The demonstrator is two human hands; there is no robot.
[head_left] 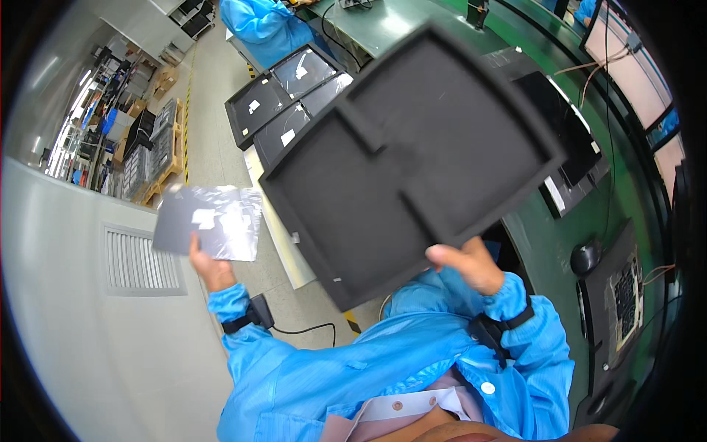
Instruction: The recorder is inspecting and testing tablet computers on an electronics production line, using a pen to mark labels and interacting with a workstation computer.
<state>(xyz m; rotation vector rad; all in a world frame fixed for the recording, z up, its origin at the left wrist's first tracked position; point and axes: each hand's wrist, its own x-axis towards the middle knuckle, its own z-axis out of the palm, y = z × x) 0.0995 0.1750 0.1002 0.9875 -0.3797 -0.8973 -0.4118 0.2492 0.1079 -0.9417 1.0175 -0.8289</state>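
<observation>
My left hand (pixel 212 267) is closed on the lower edge of a flat grey panel in clear film (pixel 180 221), out to the left, its thumb lying on the face. White pieces stick to the panel's middle, and its right part glares. With my right hand (pixel 471 267) I grip a large black foam tray (pixel 471 140) by its near edge, thumb on top. The tray is tilted up in front of me. Its recesses hold nothing, and short ribs part them. My right fingers are hidden beneath it.
Beyond the tray, another black tray (pixel 239 132) holds several dark panels. A person in blue (pixel 269 29) is at the far bench. On the green bench (pixel 541 243) at right are a dark screen (pixel 560 125), a mouse (pixel 585 258) and a keyboard (pixel 627 302). A wall vent (pixel 143 259) is at left.
</observation>
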